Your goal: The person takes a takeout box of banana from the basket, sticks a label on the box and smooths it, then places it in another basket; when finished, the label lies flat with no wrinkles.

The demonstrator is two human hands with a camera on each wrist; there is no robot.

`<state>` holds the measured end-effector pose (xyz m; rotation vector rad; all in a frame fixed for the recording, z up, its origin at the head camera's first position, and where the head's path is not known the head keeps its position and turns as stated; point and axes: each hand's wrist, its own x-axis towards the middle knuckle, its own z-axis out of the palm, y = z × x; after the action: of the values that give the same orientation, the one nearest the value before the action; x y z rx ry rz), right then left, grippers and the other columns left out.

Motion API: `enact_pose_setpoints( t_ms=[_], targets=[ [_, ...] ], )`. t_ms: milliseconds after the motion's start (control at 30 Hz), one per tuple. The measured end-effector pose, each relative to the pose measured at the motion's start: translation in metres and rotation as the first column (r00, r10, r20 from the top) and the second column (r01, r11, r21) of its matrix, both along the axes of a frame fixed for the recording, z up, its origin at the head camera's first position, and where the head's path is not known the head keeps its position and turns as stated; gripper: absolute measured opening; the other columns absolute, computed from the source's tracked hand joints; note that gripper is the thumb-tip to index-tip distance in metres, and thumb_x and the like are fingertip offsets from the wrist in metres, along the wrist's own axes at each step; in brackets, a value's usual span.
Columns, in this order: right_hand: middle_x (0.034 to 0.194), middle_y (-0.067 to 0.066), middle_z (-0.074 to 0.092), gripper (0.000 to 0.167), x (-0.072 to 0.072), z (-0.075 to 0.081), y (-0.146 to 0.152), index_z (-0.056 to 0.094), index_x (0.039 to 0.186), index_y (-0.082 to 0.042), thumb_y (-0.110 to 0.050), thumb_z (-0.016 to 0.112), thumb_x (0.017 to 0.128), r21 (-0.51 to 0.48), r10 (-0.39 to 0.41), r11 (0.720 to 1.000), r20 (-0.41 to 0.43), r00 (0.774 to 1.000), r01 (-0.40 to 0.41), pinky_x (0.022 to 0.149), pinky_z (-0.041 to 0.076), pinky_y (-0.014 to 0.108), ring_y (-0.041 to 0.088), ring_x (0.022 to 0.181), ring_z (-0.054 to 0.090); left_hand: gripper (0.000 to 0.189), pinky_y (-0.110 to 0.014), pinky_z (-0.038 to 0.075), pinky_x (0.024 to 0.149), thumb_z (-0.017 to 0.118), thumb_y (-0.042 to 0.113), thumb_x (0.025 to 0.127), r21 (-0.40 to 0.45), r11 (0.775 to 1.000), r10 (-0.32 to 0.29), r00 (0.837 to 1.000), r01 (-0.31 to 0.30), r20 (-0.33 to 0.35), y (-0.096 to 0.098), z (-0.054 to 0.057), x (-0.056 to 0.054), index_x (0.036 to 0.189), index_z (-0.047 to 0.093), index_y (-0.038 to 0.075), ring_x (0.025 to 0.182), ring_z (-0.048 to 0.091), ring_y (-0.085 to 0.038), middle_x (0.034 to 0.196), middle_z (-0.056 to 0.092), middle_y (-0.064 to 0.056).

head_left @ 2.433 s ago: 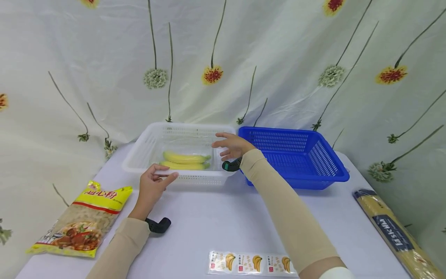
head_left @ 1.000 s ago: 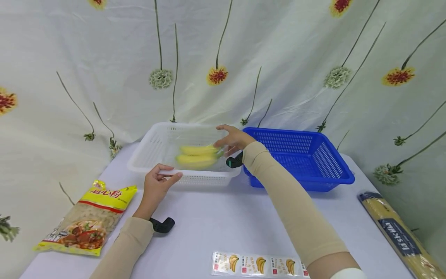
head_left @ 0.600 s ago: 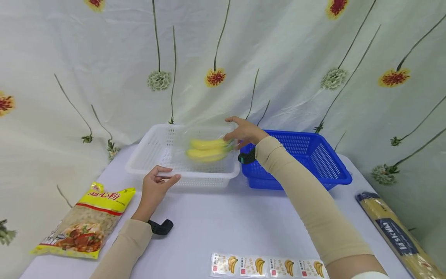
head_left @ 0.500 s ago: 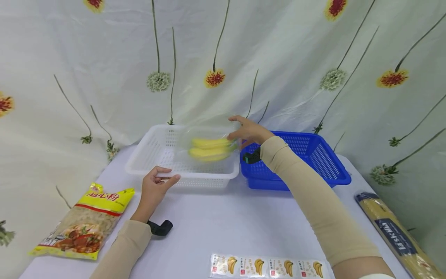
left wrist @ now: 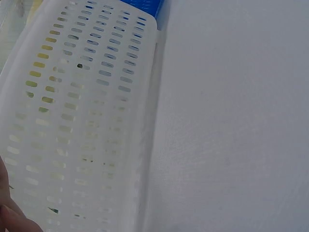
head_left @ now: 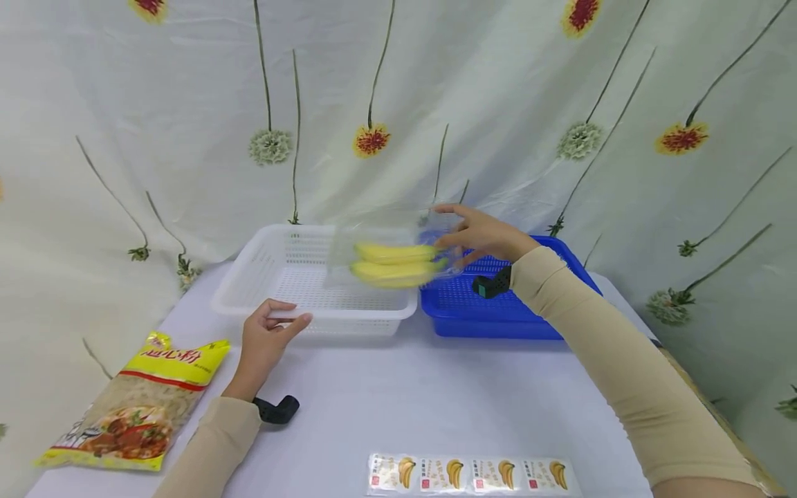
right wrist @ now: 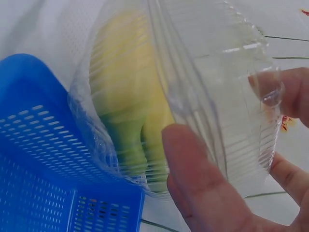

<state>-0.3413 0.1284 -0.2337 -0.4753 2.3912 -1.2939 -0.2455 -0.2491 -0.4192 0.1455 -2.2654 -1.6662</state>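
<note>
My right hand (head_left: 488, 236) grips one end of a clear ribbed plastic clamshell box (right wrist: 193, 92) with yellow bananas (head_left: 395, 266) inside. In the head view the box hangs above the two baskets, overlapping the right end of the white basket (head_left: 349, 313) and the left part of the blue basket (head_left: 492, 328). The right wrist view shows the thumb on the near side and fingers on the far side of the box, with the bananas' green ends toward the hand. My left hand (head_left: 266, 340) pinches the front rim of the white basket between thumb and fingers.
A yellow-topped food bag (head_left: 140, 408) lies at the left. Along the front lies a strip of banana stickers (head_left: 470, 475). A long package at the right is mostly hidden behind my right sleeve (head_left: 623, 366). A flowered curtain (head_left: 498, 83) hangs behind the table.
My right hand has taken hold of the banana box inside the white basket, lifted it and carried it right toward the blue basket. The left hand has stayed on the white rim.
</note>
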Motion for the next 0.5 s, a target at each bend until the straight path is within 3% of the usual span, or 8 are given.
enact_pose_setpoints(
  t_ms=[233, 367, 500],
  targets=[
    [0.167, 0.029, 0.033, 0.083, 0.018, -0.006, 0.031, 0.018, 0.175, -0.025, -0.010, 0.066, 0.109, -0.048, 0.020, 0.999, 0.035, 0.999, -0.018, 0.092, 0.062, 0.049, 0.040, 0.127, 0.062, 0.044, -0.020, 0.046, 0.062, 0.086, 0.025, 0.096, -0.016, 1.000, 0.001, 1.000, -0.001, 0.002, 0.001, -0.002, 0.001, 0.126, 0.065, 0.001, 0.065, 0.056, -0.014, 0.096, 0.075, 0.010],
    [0.174, 0.028, 0.020, 0.084, 0.035, -0.014, 0.044, 0.018, 0.175, -0.024, -0.010, 0.067, 0.108, -0.077, 0.021, 0.997, 0.047, 0.999, -0.017, 0.092, 0.062, 0.048, 0.043, 0.136, 0.058, 0.044, -0.020, 0.049, 0.064, 0.085, 0.028, 0.097, -0.049, 0.999, 0.017, 1.000, -0.016, 0.015, 0.001, -0.002, 0.001, 0.126, 0.065, 0.002, 0.072, 0.059, -0.015, 0.106, 0.075, 0.001],
    [0.173, 0.027, 0.021, 0.084, 0.050, -0.019, 0.057, 0.019, 0.175, -0.024, -0.012, 0.068, 0.108, -0.114, 0.014, 0.993, 0.053, 0.998, -0.008, 0.091, 0.063, 0.048, 0.046, 0.141, 0.055, 0.042, -0.020, 0.047, 0.063, 0.086, 0.027, 0.097, -0.051, 0.998, 0.027, 0.999, -0.025, 0.020, 0.002, -0.001, -0.002, 0.125, 0.066, 0.003, 0.068, 0.055, -0.014, 0.100, 0.073, 0.008]
  ],
)
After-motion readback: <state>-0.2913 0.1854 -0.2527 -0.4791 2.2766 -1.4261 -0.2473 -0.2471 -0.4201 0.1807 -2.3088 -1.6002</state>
